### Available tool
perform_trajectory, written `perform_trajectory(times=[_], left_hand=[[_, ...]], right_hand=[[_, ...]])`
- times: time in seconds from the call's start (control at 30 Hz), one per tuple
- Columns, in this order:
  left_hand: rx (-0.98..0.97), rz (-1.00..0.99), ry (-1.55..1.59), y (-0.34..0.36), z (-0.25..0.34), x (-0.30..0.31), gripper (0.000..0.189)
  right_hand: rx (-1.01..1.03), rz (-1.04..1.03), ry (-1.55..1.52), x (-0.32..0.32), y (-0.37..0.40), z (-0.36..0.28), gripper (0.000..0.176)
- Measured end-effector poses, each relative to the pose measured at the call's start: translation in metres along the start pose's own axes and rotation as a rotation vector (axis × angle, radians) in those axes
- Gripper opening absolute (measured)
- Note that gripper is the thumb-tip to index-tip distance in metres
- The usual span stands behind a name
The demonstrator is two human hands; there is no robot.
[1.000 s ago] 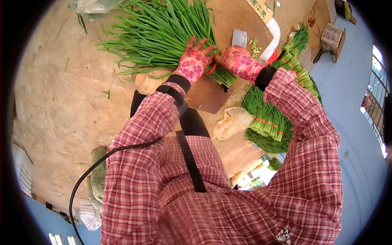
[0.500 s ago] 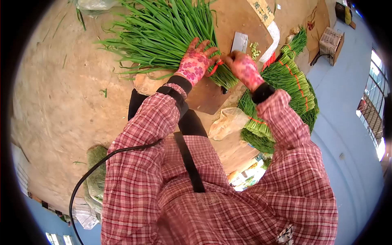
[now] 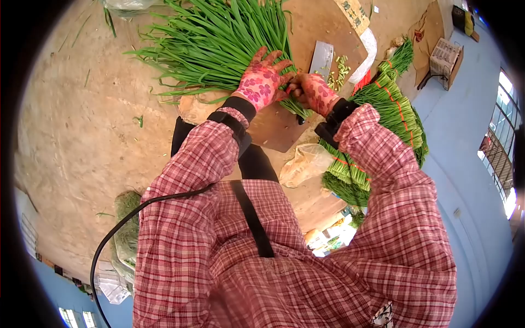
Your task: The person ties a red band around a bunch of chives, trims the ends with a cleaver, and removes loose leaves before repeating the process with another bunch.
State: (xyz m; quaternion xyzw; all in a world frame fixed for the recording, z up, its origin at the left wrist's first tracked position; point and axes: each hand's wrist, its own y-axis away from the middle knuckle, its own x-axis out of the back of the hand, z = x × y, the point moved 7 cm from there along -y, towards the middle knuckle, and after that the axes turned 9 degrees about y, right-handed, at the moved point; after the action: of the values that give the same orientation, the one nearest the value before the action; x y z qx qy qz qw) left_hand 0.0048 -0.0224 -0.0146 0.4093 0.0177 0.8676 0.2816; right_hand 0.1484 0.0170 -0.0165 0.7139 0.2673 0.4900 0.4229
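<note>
A large bunch of garlic chives point(image 3: 219, 46) lies across a brown board point(image 3: 279, 128), leaves fanned to the upper left and stems at the right. My left hand point(image 3: 260, 81), in a pink flowered glove with bare fingertips, spreads over the bunch and holds it near the stem end. Beside it my right hand point(image 3: 313, 92) pinches a red tie at the bunch; its fingers mostly cover the tie. Behind the right hand shows a wide metal blade point(image 3: 321, 57), with cut pale stem pieces point(image 3: 340, 70) next to it.
Tied bundles of chives point(image 3: 391, 104) with orange-red bands are stacked at the right. A clear plastic bag point(image 3: 306, 164) lies near my knees. A cardboard box point(image 3: 444, 59) stands at the upper right, by the blue wall point(image 3: 454, 180). A black cable point(image 3: 117, 229) runs from my left sleeve.
My right hand has moved left and closer to my left hand, uncovering more of the blade and cut stem pieces. The red tie is now mostly hidden. My left hand stays about in place.
</note>
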Motion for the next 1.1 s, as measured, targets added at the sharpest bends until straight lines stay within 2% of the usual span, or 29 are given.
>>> perform_trajectory(times=[0.17, 0.2, 0.3, 0.33, 0.43, 0.47, 0.57, 0.6, 0.7, 0.73, 0.77, 0.83, 0.93, 1.03, 1.07, 1.1], left_hand=[[-0.025, 0.072, 0.046, 0.001, 0.0, -0.001, 0.05], [-0.023, 0.063, 0.03, 0.001, 0.002, 0.001, 0.049], [0.013, -0.033, 0.009, -0.001, 0.001, -0.001, 0.05], [0.009, -0.014, 0.008, -0.002, 0.0, 0.0, 0.051], [-0.011, 0.033, 0.012, 0.0, 0.002, -0.001, 0.053], [-0.019, 0.051, 0.013, 0.0, 0.002, -0.001, 0.054], [-0.026, 0.064, 0.012, 0.0, -0.002, -0.005, 0.056], [-0.027, 0.067, 0.005, -0.002, -0.002, -0.007, 0.056], [-0.043, 0.095, 0.003, -0.002, -0.002, -0.006, 0.056], [-0.032, 0.044, 0.017, -0.002, -0.001, -0.005, 0.056], [-0.028, 0.05, 0.02, -0.002, -0.002, -0.002, 0.057], [-0.034, 0.045, 0.023, -0.001, -0.001, -0.004, 0.057], [-0.028, 0.045, 0.006, -0.003, -0.001, -0.003, 0.056], [-0.024, 0.065, -0.015, -0.002, 0.001, -0.003, 0.053], [-0.03, 0.076, 0.003, -0.001, 0.001, -0.004, 0.053], [-0.035, 0.088, 0.023, -0.001, 0.001, -0.004, 0.052]], right_hand=[[0.508, 0.368, 0.54, 0.035, 0.037, -0.056, 0.026], [0.633, 0.362, 0.797, 0.029, 0.045, -0.069, 0.026], [0.876, 0.185, 1.245, -0.003, 0.032, -0.067, 0.023], [1.066, 0.129, 1.229, -0.006, 0.037, -0.071, 0.021], [0.82, 0.05, 1.309, -0.011, 0.029, -0.062, 0.018], [0.628, 0.038, 1.058, -0.006, 0.029, -0.057, 0.016], [0.685, 0.034, 0.929, -0.025, 0.001, -0.024, 0.018], [0.837, 0.001, 0.898, -0.025, 0.012, -0.034, 0.023], [-0.167, -0.167, -0.259, -0.003, 0.007, 0.005, 0.025], [0.075, 0.019, 0.266, 0.027, 0.022, -0.028, 0.03], [0.308, 0.21, 0.44, 0.032, 0.042, -0.045, 0.032], [0.84, 0.243, 0.848, 0.019, 0.058, -0.064, 0.034], [0.998, 0.193, 1.254, -0.001, 0.032, -0.063, 0.026], [1.028, -0.005, 1.231, -0.003, 0.031, -0.068, 0.017], [0.84, 0.035, 1.206, -0.005, 0.022, -0.06, 0.016], [0.702, 0.032, 0.822, -0.009, 0.009, -0.039, 0.019]])
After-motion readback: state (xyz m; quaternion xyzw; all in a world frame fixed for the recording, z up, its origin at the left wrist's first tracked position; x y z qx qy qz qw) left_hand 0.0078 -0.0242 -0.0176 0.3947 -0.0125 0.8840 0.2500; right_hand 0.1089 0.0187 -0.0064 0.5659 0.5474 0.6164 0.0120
